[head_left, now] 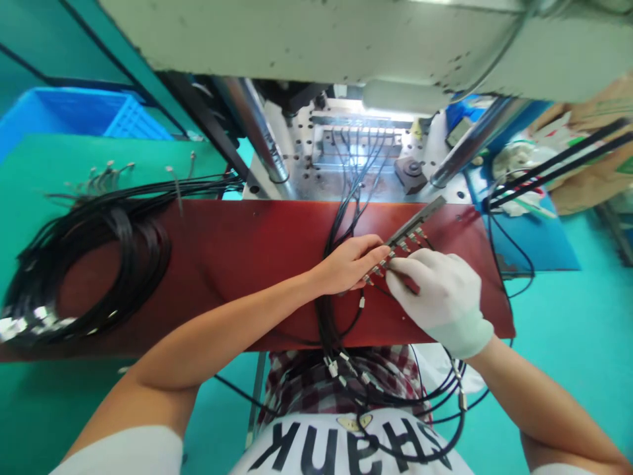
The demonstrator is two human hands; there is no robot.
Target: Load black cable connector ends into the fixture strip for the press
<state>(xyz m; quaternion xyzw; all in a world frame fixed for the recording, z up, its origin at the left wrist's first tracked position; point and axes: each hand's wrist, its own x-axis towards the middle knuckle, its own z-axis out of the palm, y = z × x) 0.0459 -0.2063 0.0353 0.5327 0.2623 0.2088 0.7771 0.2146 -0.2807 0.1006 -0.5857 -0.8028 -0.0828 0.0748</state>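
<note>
My bare left hand (346, 264) is closed around the lower part of a narrow metal bar (428, 212), which lies slanted above the red-brown board (237, 257). Small metal connectors (406, 245) sit in a row along the bar's near edge. In a white glove, my right hand (440, 297) pinches at one of these connectors beside my left fingertips; its fingers partly hide it. Black cables (326, 320) run under my left wrist, across the board and down to my lap, where several white-tipped ends (333, 366) hang.
A press (321, 39) rises ahead between steel columns (267, 145), with cables lying into its lit fixture (356, 158). Coiled black cables (34, 277) rest on the board's left end. A blue crate (84, 109) stands back left; bags and a blue surface (558, 247) are at right.
</note>
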